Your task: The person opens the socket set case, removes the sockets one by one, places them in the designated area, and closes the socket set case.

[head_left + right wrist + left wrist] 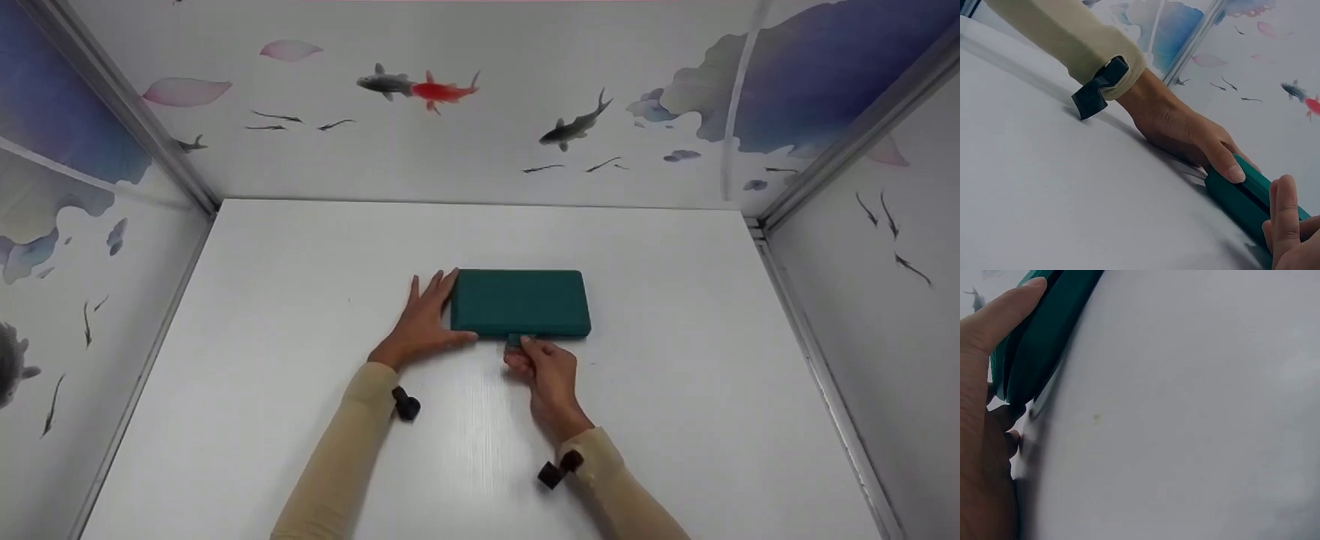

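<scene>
A flat dark green box [517, 302] lies shut in the middle of the white table [262, 315]. My left hand [429, 319] lies flat against the box's left end, its fingers straight along the side and its thumb [1005, 309] pressed on the front edge of the green box [1044, 332]. My right hand [534, 358] is at the middle of the front edge, where its fingers pinch a small green tab [517, 340] that sticks out. In the right wrist view the left hand [1185, 129] touches the end of the green box [1241, 197], and my right fingers [1285, 216] curl in close.
Walls painted with fish and petals close the table in on the left [67, 285], back [465, 112] and right [885, 285]. Metal posts [127, 112] stand in the back corners. Bare table surface surrounds the box.
</scene>
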A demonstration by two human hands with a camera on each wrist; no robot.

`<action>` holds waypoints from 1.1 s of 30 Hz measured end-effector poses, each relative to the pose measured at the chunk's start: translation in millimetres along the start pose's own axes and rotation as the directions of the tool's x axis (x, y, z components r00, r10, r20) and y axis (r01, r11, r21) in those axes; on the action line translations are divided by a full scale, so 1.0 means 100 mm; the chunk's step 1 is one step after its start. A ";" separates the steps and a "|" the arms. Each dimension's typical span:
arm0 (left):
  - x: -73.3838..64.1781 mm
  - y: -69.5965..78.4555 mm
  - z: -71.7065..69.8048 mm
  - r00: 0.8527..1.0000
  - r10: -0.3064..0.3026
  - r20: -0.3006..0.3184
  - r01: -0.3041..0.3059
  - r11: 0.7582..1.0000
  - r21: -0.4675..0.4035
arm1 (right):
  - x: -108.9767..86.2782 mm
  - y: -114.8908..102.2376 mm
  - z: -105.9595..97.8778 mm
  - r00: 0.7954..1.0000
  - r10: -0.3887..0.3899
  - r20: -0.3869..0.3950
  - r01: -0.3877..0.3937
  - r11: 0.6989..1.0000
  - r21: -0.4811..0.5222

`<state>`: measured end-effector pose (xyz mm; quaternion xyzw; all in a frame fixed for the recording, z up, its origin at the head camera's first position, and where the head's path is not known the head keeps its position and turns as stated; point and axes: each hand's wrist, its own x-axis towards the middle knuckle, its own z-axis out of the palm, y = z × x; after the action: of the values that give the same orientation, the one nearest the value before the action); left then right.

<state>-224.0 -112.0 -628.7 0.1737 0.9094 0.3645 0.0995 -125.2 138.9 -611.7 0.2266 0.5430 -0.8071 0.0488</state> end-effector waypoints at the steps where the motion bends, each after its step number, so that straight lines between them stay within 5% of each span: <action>1: 0.00 0.00 -0.01 1.000 0.003 0.003 -0.003 1.000 0.005 | 0.00 -0.01 -0.01 1.000 0.004 0.013 -0.004 1.000 -0.003; 9: -0.06 -0.09 -0.12 0.998 0.061 0.009 -0.060 0.992 -0.109 | -0.01 -0.15 -0.02 0.991 -0.026 0.133 0.037 0.996 -0.081; 15: -0.04 -0.17 -0.16 0.984 0.166 -0.067 -0.176 0.968 -0.180 | -0.01 -0.25 -0.02 0.973 -0.071 0.221 0.102 0.986 -0.130; 20: -0.01 -0.13 -0.17 0.985 0.143 -0.098 -0.161 0.962 -0.222 | -0.01 -0.33 -0.10 0.952 -0.098 0.290 0.148 0.977 -0.155; 23: 0.00 -0.06 -0.17 0.989 0.111 -0.100 -0.133 0.960 -0.248 | -0.03 -0.41 -0.19 0.934 -0.156 0.323 0.236 0.945 -0.225; 26: 0.01 0.00 -0.18 0.992 0.077 -0.096 -0.100 0.959 -0.266 | -0.03 -0.50 -0.33 0.896 -0.294 0.332 0.394 0.871 -0.293; 28: 0.02 0.04 -0.19 0.994 0.063 -0.094 -0.087 0.958 -0.275 | -0.03 -0.58 -0.43 0.849 -0.428 0.310 0.517 0.796 -0.315; 33: 0.05 0.09 -0.19 0.994 0.052 -0.093 -0.078 0.950 -0.303 | 0.07 -0.81 -0.73 0.647 -0.726 0.233 0.737 0.517 -0.434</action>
<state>-232.0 -115.7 -608.8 0.1706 0.8392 0.5108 0.0751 -135.2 238.2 -568.0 -0.0520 0.7731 -0.5876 -0.2329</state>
